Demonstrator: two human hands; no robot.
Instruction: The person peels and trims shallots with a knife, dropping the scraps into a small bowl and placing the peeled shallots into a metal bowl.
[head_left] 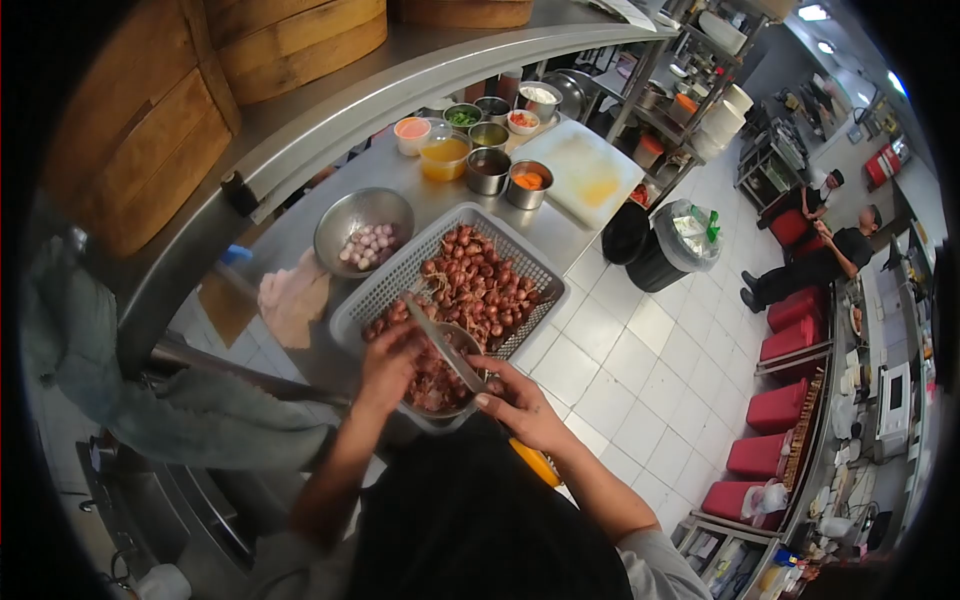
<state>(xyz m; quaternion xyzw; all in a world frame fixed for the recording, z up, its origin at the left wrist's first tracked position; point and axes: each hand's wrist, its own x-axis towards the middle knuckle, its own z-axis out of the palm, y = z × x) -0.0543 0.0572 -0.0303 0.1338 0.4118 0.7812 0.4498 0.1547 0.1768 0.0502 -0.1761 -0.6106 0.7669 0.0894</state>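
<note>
Seen from above, a person in a dark apron works at a stainless-steel surface (285,225). The right hand (515,400) has its grip closed around the handle end of a knife (437,337), whose broad blade slants up and leftward over a grey plastic basket (553,279). The left hand (390,368) is beside the blade with its fingers bent; whether its grip has hold of anything, I cannot tell. Reddish-brown shallots (478,275) with papery skins fill much of the basket, mainly its far part, beyond the knife. Just beyond the basket's left corner, a metal bowl (345,215) contains pale purple peeled shallots (369,245). Farther back stand small containers of food, with a white cutting board (575,165) to their right.
</note>
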